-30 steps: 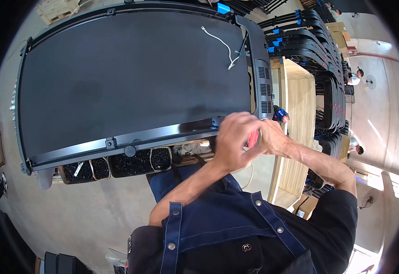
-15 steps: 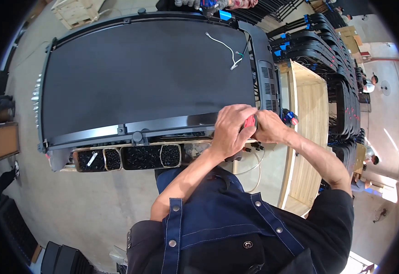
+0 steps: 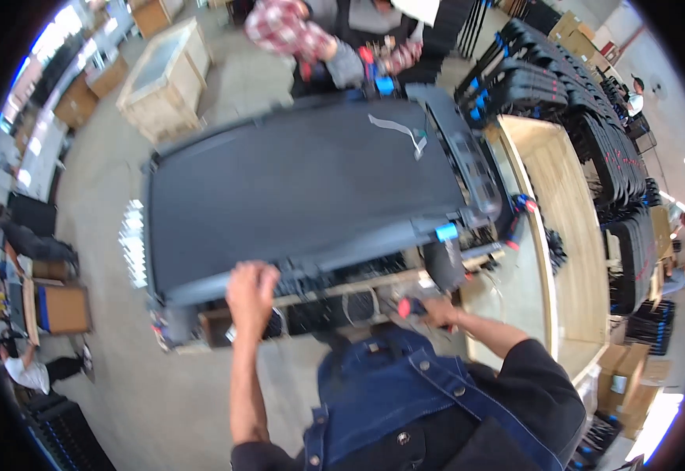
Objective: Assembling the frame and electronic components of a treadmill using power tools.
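A large dark flat treadmill-like deck (image 3: 295, 188) lies in front of me on a low stand. My left hand (image 3: 252, 289) rests with curled fingers on the deck's near edge. Low and to the right, my right hand (image 3: 435, 311) is closed on a red-handled tool (image 3: 408, 307) below the deck's near right corner. A blue cap (image 3: 445, 232) sits on that corner, and a white strip (image 3: 397, 129) lies on the deck's far right part.
Another person in a plaid sleeve (image 3: 295, 27) works at the deck's far end. A long wooden crate (image 3: 562, 228) and rows of black frames (image 3: 625, 157) stand to the right. Wooden crates (image 3: 162, 78) stand far left, a cardboard box (image 3: 60, 308) near left.
My hands have separated: the left moved left onto the deck's near edge, the right dropped lower with the red tool. The view tilted up, showing the person at the far end.
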A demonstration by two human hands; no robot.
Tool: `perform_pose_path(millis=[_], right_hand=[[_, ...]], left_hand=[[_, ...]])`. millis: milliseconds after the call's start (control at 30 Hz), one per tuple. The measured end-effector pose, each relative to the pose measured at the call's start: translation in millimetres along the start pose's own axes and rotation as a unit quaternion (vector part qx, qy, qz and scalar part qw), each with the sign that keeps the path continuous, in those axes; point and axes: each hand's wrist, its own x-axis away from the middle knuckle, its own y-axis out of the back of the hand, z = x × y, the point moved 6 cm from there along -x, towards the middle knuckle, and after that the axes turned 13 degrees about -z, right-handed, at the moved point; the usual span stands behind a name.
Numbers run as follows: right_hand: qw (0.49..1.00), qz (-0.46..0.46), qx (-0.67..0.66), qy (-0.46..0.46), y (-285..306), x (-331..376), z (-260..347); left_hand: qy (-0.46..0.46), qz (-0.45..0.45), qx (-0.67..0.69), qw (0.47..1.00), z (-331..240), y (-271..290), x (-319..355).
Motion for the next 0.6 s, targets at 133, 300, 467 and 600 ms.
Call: perform_pose_path(millis=[133,300,467,600], right_hand=[[0.971,-0.041,-0.024,-0.235,-78,-25,-26],[0.918,-0.127,-0.105,-0.360,-97,-44,19],[0.941,-0.100,-0.231,-0.227,-77,-102,73],[0.661,0.058,-0.716,-0.218,-21,-147,156]], left_hand=[[-0.109,0.109,-0.090,0.984,29,-31,44],[-0.196,0.108,-0.182,0.958,27,-47,52],[-0.290,0.085,-0.220,0.927,42,-70,43],[-0.303,0.099,-0.209,0.925,40,-64,43]])
